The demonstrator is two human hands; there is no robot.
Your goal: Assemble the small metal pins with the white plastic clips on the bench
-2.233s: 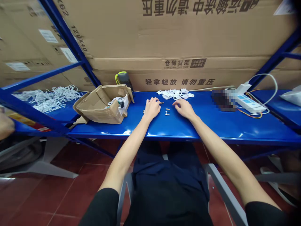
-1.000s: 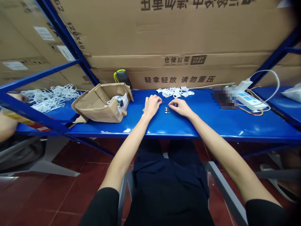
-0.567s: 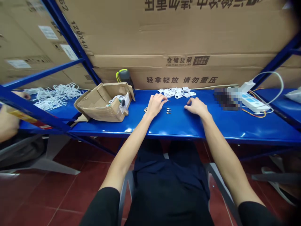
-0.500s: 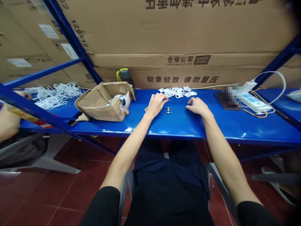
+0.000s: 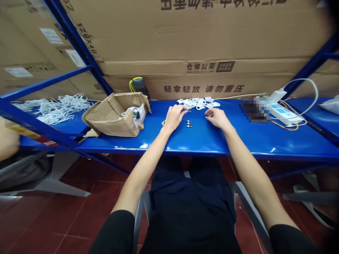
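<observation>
My left hand (image 5: pixel 174 117) is closed in a pinch above the blue shelf. From its fingertips a thin metal pin (image 5: pixel 189 111) points right. Facing it, my right hand (image 5: pixel 217 118) pinches a small whitish piece (image 5: pixel 206 117), too small to make out fully. Between the hands, a short column of small metal pins (image 5: pixel 189 124) lies on the shelf. Beside my left wrist is a little heap of brass-coloured metal parts (image 5: pixel 163 123), partly hidden by the hand. Behind both hands lies a pile of white plastic pieces with round holes (image 5: pixel 199 103).
A torn cardboard box (image 5: pixel 113 126) with small parts stands left, a dark bottle (image 5: pixel 140 86) behind it. On the right are a white power strip (image 5: pixel 284 113) and cables. White cords (image 5: pixel 62 107) lie past the blue post; another person's arm (image 5: pixel 7 141) is at far left.
My right hand has moved slightly left, toward my left hand, and a whitish piece now shows at its fingertips. My left hand keeps its pinch on the pin.
</observation>
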